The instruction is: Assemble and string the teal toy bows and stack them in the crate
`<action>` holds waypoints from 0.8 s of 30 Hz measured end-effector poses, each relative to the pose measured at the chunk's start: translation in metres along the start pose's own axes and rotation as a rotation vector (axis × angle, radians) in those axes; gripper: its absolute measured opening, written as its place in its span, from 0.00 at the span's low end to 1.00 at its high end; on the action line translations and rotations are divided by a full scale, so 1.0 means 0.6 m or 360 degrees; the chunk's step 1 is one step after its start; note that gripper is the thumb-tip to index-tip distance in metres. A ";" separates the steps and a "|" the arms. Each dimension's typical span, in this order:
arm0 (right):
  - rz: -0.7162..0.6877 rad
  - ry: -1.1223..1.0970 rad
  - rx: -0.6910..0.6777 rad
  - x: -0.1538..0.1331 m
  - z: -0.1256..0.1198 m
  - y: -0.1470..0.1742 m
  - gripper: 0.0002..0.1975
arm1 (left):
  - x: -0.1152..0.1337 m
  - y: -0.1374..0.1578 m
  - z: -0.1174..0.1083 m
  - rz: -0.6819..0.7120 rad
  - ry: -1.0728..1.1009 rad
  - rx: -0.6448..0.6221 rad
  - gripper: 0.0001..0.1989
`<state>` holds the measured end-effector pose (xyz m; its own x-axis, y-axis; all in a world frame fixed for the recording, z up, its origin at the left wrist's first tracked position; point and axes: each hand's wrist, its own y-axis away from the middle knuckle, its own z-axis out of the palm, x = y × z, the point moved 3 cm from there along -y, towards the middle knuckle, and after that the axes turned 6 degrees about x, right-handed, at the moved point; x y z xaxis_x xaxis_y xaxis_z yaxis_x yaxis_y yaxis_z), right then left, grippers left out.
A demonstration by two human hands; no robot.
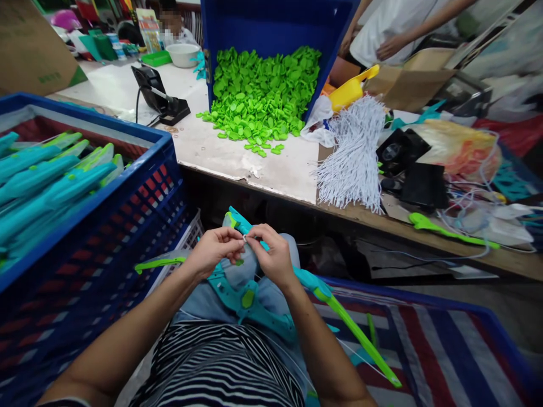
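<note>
On my lap lies a teal and green plastic toy bow (250, 305), its green limb tips sticking out past both forearms. My left hand (217, 250) pinches a white string (245, 238) above the bow, thumb against forefinger. Close beside it, my right hand (272, 253) pinches the same string, the two sets of fingertips almost touching. A small loop of string shows between them. Part of the bow's teal stock passes under my fingers and is partly hidden. Another stretch of white string runs down to the green tip at the right.
A blue bin (280, 28) spills small green plastic pieces (267, 96) onto the table (271, 172). Right of it lies a bundle of white strings (354, 158). A blue crate (169, 164) of teal and green parts stands left. Another person's hand (392, 46) is at the back right.
</note>
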<state>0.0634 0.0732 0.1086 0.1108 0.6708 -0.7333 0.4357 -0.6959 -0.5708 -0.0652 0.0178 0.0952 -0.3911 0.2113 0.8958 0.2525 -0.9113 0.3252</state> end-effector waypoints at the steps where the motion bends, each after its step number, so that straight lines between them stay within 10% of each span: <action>1: 0.0043 -0.0018 0.0001 0.003 0.000 0.003 0.07 | -0.001 0.000 0.000 0.0019 -0.0054 0.0023 0.14; 10: -0.0048 -0.0004 -0.0027 0.002 -0.003 0.026 0.06 | -0.017 0.008 -0.003 -0.0090 -0.0307 -0.0004 0.20; 24: -0.0200 0.0506 0.0040 0.010 0.004 0.063 0.08 | -0.026 0.009 -0.001 0.0349 -0.0853 -0.0143 0.15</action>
<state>0.0783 0.0502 0.0818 0.3321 0.7952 -0.5072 0.4416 -0.6063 -0.6614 -0.0583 0.0092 0.0831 0.1699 0.1424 0.9751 0.1919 -0.9753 0.1091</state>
